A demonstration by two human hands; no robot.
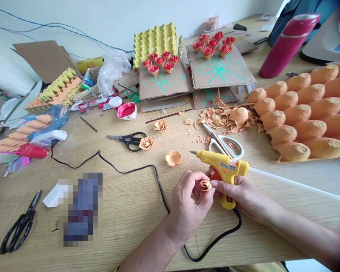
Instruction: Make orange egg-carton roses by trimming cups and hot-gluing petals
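Between the thumb and fingers of my left hand (188,204) is a small rolled flower bud (205,185) of orange egg-carton pulp. My right hand (251,198) grips a yellow hot glue gun (226,170) around its handle, and its thumb tip reaches to the bud's edge. The gun's nozzle points left, and a white glue stick (296,184) sticks out of its back. Just beyond my hands lies an open orange paper flower (173,158). Two fuller flowers, one (146,143) by black scissors (127,140) and another (160,125) behind it, lie farther off.
White-handled scissors (223,141) lie behind the gun near carton scraps (218,117). An orange egg tray (306,109) stands right, a pink bottle (289,45) behind it. Red flowers (160,62) sit on cardboard (166,83). The gun's black cord (158,185) crosses the table; black scissors (19,226) lie left.
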